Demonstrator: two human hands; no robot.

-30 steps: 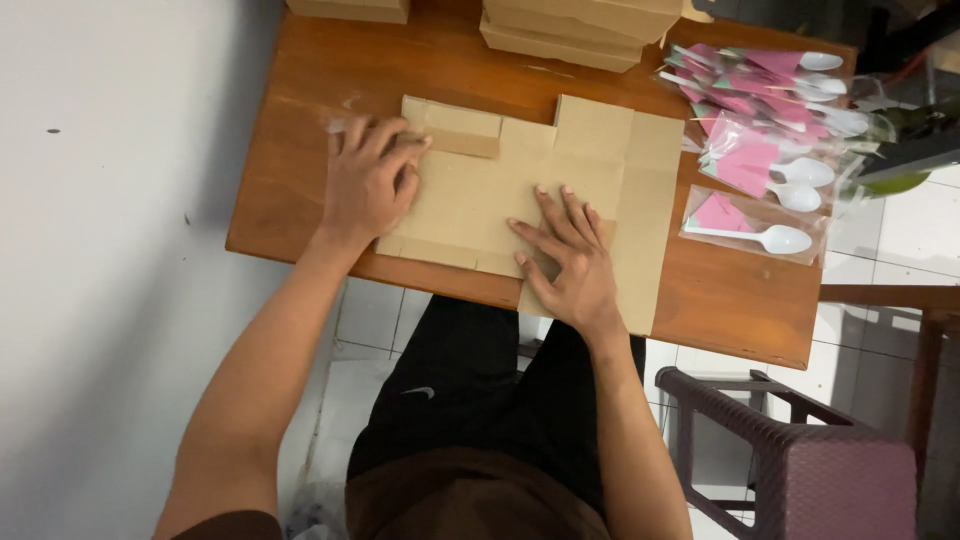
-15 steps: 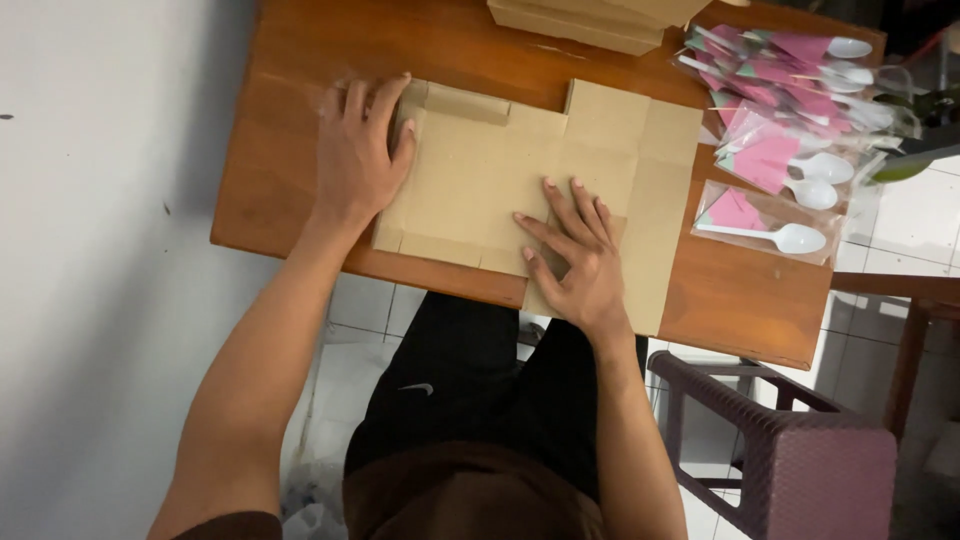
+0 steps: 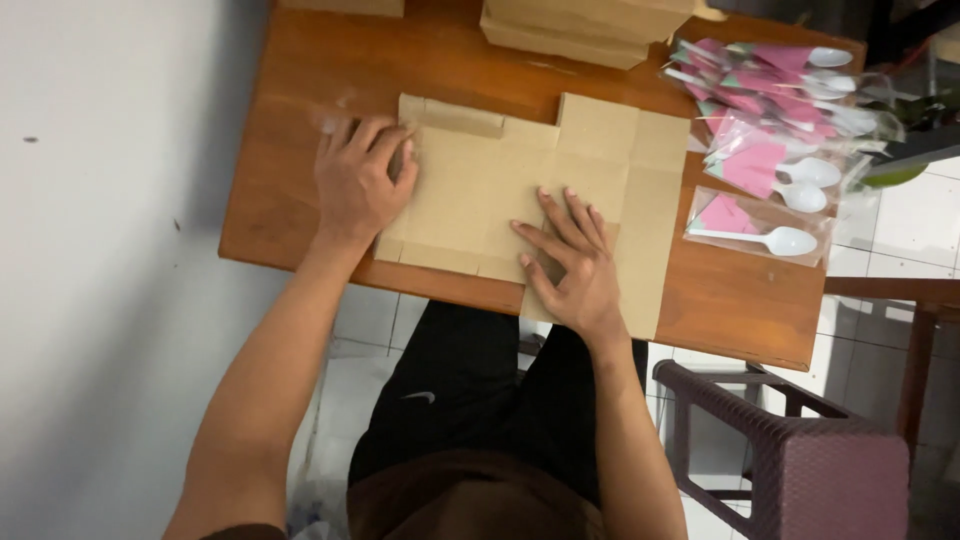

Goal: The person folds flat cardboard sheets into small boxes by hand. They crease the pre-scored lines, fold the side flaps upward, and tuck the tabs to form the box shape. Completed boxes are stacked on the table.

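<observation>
- The left hand (image 3: 358,185) lies palm down on the left edge of the flat brown cardboard box sheet (image 3: 520,195); its fingers are bent a little over that edge and press it down; it is pressing, not gripping.
- The right hand (image 3: 572,262) lies flat and open on the middle of the cardboard, fingers spread and pointing up and to the left; it grips nothing; it only holds the sheet down.
- The cardboard lies unfolded on the brown wooden table (image 3: 300,200); a small flap at its top left is folded over; its near right part hangs a little past the table's front edge, over the person's lap.
- Half a second ago the left hand sat a bit higher with its fingers straighter, near the folded flap; now the fingers curl more at the edge; the right hand has hardly moved; the cardboard stays in the same spot.
- At the back of the table is a stack of folded brown cardboard boxes (image 3: 580,25).
- To the right, near the sheet but not touching it, lie clear packets with white plastic spoons and pink napkins (image 3: 770,165).
- A dark purple woven plastic chair (image 3: 820,470) stands on the white tiled floor (image 3: 380,330) at the lower right.
</observation>
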